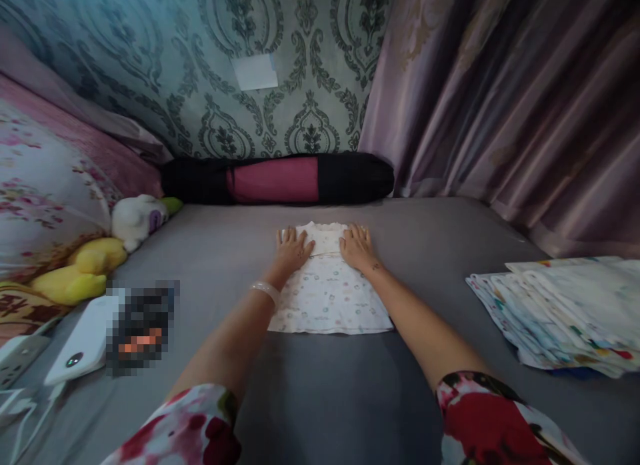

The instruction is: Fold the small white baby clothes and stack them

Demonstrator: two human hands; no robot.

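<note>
A small white baby shirt (333, 295) with a tiny scattered print lies flat on the grey bed sheet (320, 378). Its narrower end points away from me, and a crosswise edge runs below that end. My left hand (294, 248) rests on the shirt's far left corner, palm down with fingers spread. On the far right corner lies my right hand (357, 247), also palm down, its fingers stretched out. The parts of the cloth under both palms are hidden.
A stack of folded printed cloths (575, 311) lies at right. To the left are a white power bank (87, 338) with cables, a power strip (23, 358), a blurred-out object (143, 328) and plush toys (135, 218). A black-and-pink bolster (273, 180) lines the wall.
</note>
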